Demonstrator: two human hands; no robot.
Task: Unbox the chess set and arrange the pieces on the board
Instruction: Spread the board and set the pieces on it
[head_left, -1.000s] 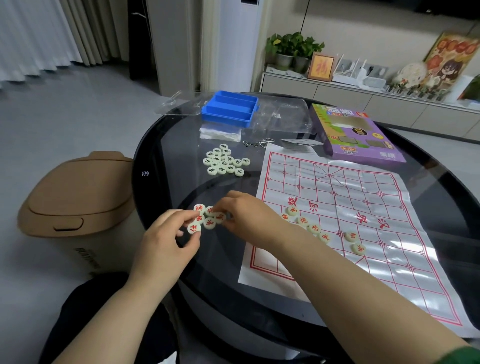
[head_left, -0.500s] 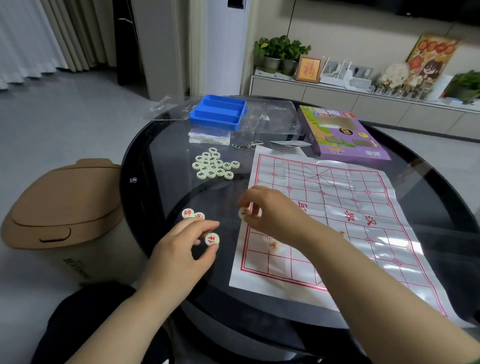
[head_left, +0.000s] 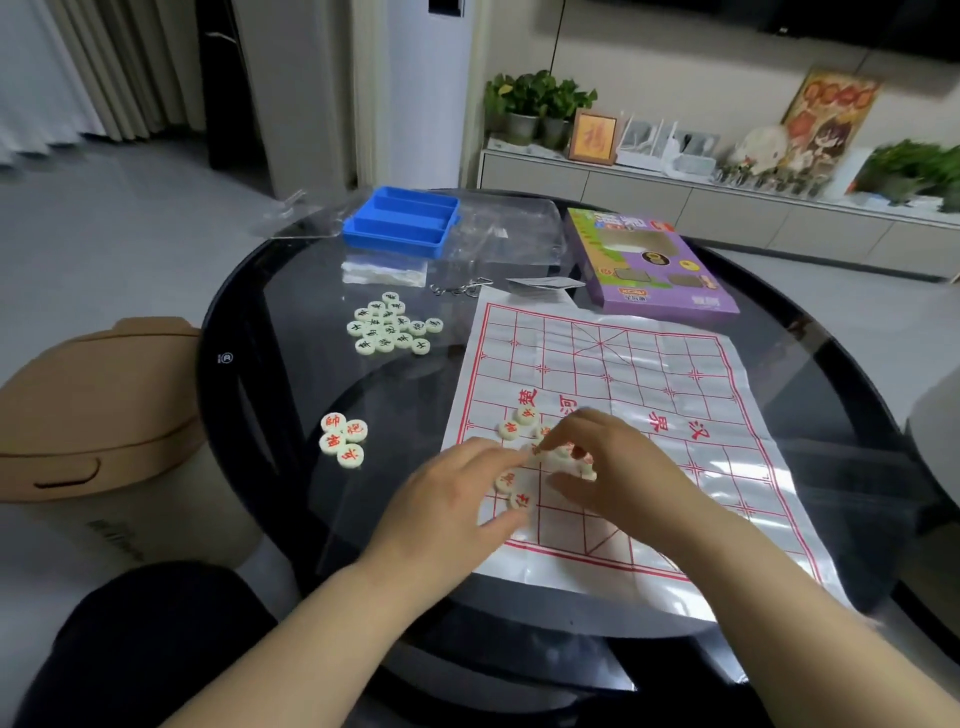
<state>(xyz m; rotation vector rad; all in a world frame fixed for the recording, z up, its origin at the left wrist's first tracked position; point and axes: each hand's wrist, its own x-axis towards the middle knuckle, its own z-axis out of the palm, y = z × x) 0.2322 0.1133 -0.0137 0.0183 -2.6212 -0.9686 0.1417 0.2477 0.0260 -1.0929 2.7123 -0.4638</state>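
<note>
The white board sheet (head_left: 639, 374) with a red grid lies on the round glass table (head_left: 291, 374). My left hand (head_left: 441, 504) is at the board's near left corner and pinches a red-lettered piece (head_left: 521, 501) at its thumb tip, with another red piece (head_left: 505, 480) just above it. My right hand (head_left: 618, 467) curls over several red pieces (head_left: 558, 451) in the board's near half; they are blurred. Two red pieces (head_left: 517, 422) lie free beside the river line. A group of red pieces (head_left: 343, 439) stays on the glass to the left. Further back lies the black-lettered pile (head_left: 392, 325).
A blue tray (head_left: 402, 221), clear plastic packaging (head_left: 511, 234), a folded bag (head_left: 382, 271) and metal rings (head_left: 460, 287) lie at the table's far side. The purple box (head_left: 649, 265) sits behind the board. A tan-lidded bin (head_left: 88, 410) stands left of the table.
Both hands moved right from the red pile on the glass onto the board, carrying red pieces. Fewer red pieces remain on the glass.
</note>
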